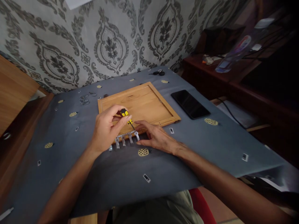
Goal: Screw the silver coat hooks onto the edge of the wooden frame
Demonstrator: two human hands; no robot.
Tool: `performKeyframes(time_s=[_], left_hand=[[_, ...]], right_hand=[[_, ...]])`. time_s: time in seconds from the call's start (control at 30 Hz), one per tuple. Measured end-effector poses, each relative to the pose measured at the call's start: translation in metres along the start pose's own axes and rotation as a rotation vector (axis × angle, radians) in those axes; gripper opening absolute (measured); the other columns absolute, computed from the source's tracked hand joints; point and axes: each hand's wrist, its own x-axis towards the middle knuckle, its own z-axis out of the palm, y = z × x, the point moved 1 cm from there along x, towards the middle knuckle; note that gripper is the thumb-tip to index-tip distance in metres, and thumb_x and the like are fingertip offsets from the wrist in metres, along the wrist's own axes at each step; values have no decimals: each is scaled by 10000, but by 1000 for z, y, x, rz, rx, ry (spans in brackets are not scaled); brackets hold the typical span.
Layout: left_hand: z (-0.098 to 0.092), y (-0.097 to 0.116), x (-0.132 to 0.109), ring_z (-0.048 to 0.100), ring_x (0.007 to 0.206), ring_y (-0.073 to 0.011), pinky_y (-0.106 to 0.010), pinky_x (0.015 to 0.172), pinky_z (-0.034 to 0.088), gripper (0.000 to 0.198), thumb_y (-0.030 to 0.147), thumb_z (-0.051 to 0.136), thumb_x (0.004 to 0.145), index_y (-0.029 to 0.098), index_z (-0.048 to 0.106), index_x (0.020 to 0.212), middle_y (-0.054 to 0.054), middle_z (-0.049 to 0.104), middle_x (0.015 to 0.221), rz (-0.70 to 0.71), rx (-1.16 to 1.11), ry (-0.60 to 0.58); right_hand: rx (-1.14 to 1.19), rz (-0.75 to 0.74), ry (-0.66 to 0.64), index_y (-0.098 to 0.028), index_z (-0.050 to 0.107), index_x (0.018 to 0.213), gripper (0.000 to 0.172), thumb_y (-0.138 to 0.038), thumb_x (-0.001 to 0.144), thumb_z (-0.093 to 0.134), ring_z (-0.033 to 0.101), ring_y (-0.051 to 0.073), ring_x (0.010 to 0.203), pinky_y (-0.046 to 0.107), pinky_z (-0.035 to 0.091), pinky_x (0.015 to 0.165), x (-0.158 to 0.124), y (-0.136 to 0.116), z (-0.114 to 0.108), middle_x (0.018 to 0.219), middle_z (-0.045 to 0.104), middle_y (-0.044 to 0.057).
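Note:
My left hand (106, 127) is closed around the yellow and black handle of a screwdriver (126, 116). The screwdriver's tip points down at the right end of a row of silver metal hooks (123, 140). That row runs along the near edge of a framed wooden board (142, 102), which lies on the blue cloth. At the rightmost hook, my right hand (156, 137) has its thumb and fingers apart on either side, steadying or touching the hook and the board's edge. Whether the tip sits in a screw is too small to tell.
A black phone (191, 104) lies right of the board. Dark keys or a similar small item (160, 72) rest at the back. Loose metal pieces (84, 99) are at the back left. A plastic bottle (241, 46) stands on the dark red furniture at right.

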Motion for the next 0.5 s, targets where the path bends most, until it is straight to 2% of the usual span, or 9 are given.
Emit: performKeyframes(time_s=[0.23,0.4,0.5], left_hand=[[1,-1,-1,676,730,-112,-206,682,598,84,261,667,881,193,644,925,-5,683,837,1,5,-16],[-1,-3,-2,696,778,-120,-214,699,608,200,232,667,879,207,636,1075,-17,698,923,-14,5,0],[-2,-3,-2,707,777,-124,-222,715,611,214,226,658,887,205,619,1097,-24,713,936,-4,23,-7]], right_hand=[[-6,15,7,-202,454,1439,738,-310,782,772,713,207,883,348,560,752,1,0,0,1246,725,80],[-9,22,10,-217,459,1435,731,-317,780,766,711,207,849,350,558,726,0,-1,0,1226,732,78],[-19,31,4,-215,458,1435,726,-322,785,764,709,206,851,346,556,715,0,-2,0,1234,727,77]])
